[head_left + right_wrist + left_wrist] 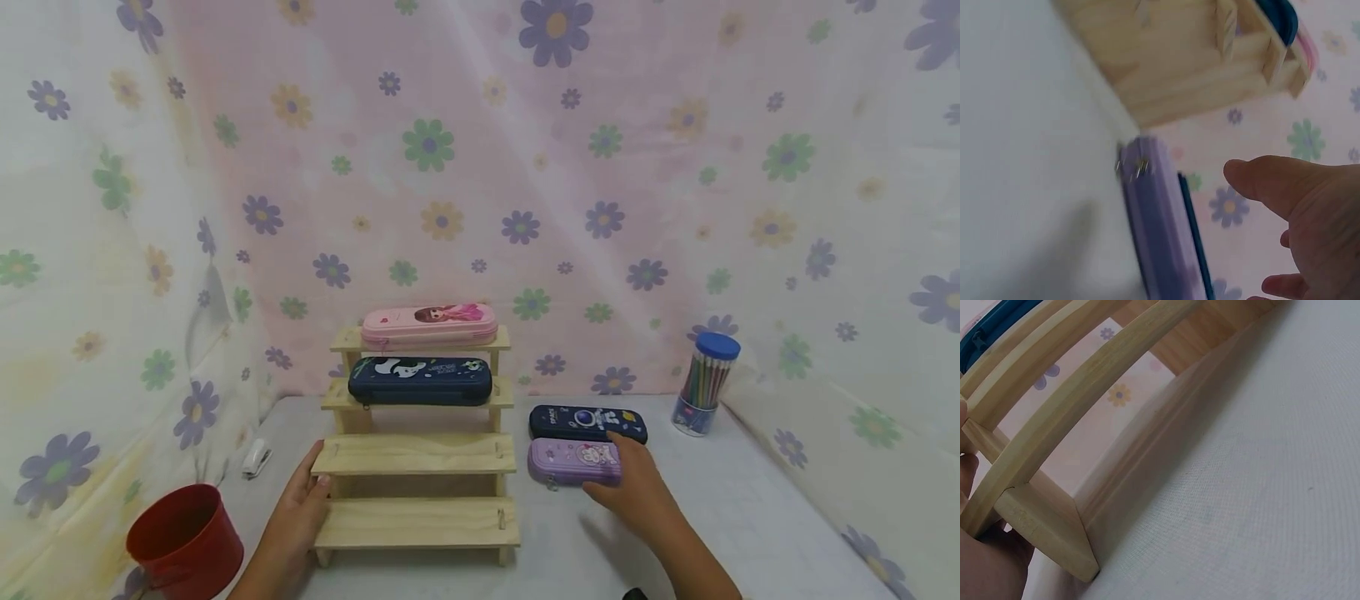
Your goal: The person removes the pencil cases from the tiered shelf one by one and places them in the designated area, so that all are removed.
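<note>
A wooden stepped rack (pixel 414 454) stands in the middle of the table. My left hand (pixel 296 508) grips its left side at the lower steps, and in the left wrist view its fingers show behind the step ends. My right hand (pixel 633 487) hovers over the right end of a purple pencil case (pixel 558 462), thumb and fingers spread, holding nothing. Right behind that case lies a dark blue space pencil case (pixel 577 421). On the rack, a pink pencil case (pixel 427 327) lies on the top step and a navy panda pencil case (pixel 420 382) on the one below.
At the front left stands a red pot (pixel 187 542), with a small white object (pixel 257 458) behind it. A clear tub of pencils with a blue lid (pixel 705 383) stands at the back right. Flowered cloth (pixel 480 167) hangs around the back and sides.
</note>
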### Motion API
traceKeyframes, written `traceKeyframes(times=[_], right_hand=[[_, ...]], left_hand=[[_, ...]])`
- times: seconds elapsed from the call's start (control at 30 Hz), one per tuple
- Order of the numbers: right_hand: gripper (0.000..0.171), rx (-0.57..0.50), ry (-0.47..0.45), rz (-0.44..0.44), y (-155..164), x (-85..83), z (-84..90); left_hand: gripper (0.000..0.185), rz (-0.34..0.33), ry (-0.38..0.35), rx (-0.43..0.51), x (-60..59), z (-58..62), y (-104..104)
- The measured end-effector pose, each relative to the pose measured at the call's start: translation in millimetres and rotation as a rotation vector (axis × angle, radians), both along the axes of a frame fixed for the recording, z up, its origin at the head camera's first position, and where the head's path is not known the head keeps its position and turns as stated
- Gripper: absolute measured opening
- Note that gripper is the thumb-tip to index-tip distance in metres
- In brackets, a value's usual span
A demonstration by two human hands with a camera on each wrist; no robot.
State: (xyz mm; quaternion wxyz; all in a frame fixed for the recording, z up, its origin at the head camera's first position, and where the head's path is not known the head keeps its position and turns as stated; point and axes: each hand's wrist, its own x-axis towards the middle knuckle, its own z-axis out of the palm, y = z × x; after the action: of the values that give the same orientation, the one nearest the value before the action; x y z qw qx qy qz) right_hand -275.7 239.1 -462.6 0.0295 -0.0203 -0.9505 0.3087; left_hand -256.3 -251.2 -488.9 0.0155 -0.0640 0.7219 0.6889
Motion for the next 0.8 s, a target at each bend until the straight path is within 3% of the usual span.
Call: traceKeyframes(times=[0.27,0.5,0.8], right_hand=[[0.091,-0.077,0.060,0.093,-41,6.0,20.9],[0.087,-0.115,0.132,0.138,-66,2.1,26.8],[0.088,-0.157,0.203,0.218,-106,-0.1,59.9]], left_hand=[[0.066,-0.005,0.037,0.020,0.0,-0.7,-1],[0.067,0.012,-0.004,-0.004,-2.7,0.1,1],[0.067,0.016,-0.011,-0.021,-1.1,-1.6,-1]])
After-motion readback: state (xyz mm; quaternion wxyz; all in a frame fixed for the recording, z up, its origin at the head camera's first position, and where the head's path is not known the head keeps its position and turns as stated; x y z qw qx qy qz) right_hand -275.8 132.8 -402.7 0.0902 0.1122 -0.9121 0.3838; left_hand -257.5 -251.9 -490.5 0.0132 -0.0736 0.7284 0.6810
